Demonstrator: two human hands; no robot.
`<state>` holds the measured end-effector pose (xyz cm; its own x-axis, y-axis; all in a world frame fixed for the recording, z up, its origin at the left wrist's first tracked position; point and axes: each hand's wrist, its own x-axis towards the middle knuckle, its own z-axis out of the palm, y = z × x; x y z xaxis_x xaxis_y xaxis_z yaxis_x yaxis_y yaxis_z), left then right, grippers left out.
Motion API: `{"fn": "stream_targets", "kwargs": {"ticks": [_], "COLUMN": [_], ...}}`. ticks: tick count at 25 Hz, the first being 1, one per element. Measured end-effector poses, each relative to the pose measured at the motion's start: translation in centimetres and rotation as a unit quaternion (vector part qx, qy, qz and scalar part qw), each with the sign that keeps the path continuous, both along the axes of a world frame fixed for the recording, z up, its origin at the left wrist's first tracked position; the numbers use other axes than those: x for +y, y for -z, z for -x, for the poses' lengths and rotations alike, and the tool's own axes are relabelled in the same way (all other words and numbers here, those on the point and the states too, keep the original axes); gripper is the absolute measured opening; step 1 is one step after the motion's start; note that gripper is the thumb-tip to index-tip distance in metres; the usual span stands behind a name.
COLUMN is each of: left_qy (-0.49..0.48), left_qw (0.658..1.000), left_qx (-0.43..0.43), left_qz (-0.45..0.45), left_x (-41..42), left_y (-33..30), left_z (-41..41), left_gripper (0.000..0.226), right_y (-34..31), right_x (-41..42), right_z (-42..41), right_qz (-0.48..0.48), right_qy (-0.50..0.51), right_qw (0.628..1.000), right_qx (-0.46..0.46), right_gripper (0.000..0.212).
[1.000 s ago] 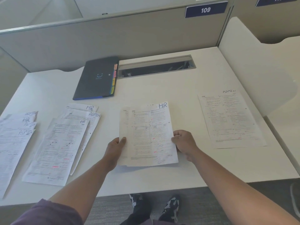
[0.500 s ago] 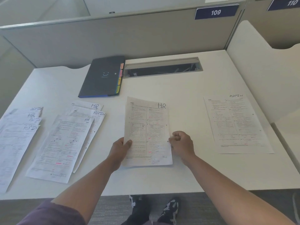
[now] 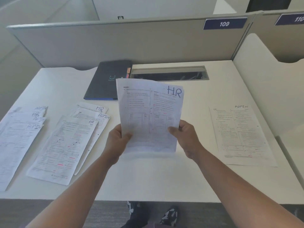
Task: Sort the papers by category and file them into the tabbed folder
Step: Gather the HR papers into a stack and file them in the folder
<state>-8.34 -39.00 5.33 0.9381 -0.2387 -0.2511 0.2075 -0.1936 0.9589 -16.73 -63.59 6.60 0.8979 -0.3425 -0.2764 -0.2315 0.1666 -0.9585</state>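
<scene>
I hold up a small stack of printed papers marked HR (image 3: 150, 112) above the middle of the white desk (image 3: 164, 181). My left hand (image 3: 117, 142) grips its lower left edge, thumb on the front. My right hand (image 3: 185, 137) grips its lower right edge the same way. Behind the sheets lies the dark tabbed folder (image 3: 107, 79), closed, with coloured tabs on its right side. A single sheet marked ADMIN (image 3: 241, 135) lies flat at the right. A mixed pile of HR and ADMIN sheets (image 3: 70, 142) lies at the left, with another pile (image 3: 18, 137) further left.
A grey cable slot (image 3: 169, 74) is sunk into the desk's back edge, to the right of the folder. Partition walls (image 3: 115, 43) close off the back, and a white divider (image 3: 263, 89) stands on the right. My shoes show below the desk's front edge.
The HR papers were lying on the desk between my hands; now both hands have lifted them off the surface and tilted them upright toward me.
</scene>
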Motion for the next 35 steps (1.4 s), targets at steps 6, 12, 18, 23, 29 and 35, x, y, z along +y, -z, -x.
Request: {"fn": "stream_targets", "kwargs": {"ticks": [6,12,18,23,29,35], "left_qy": [-0.051,-0.052,-0.02,0.018,-0.004,-0.084], "left_qw": [0.997,0.997,0.998,0.998,0.998,0.989], "left_qx": [-0.043,-0.023,0.013,0.044,0.06,0.077], "left_qz": [0.028,0.06,0.061,0.034,0.037,-0.09], "left_x": [0.2,0.9,0.8,2.2,5.0,10.8], "left_y": [-2.4,-2.4,-1.4,-0.5,-1.4,-0.1], "left_z": [0.6,2.0,3.0,3.5,2.8,0.2], "left_gripper": [0.041,0.04,0.048,0.033,0.026,0.005], "right_y": [-1.1,-0.7,0.8,1.5,1.7,3.0], "right_x": [0.6,1.2,1.4,1.8,4.4,7.5], "right_z": [-0.4,0.2,0.8,0.7,-0.7,-3.0], "right_qz": [0.057,0.07,0.066,0.039,0.024,0.029], "right_qy": [-0.048,-0.124,-0.129,-0.118,-0.109,-0.081], "right_qw": [0.997,0.989,0.988,0.99,0.992,0.99], "right_qx": [-0.028,0.038,0.054,0.061,0.066,0.112], "right_gripper": [0.024,0.026,0.03,0.026,0.019,0.022]}}
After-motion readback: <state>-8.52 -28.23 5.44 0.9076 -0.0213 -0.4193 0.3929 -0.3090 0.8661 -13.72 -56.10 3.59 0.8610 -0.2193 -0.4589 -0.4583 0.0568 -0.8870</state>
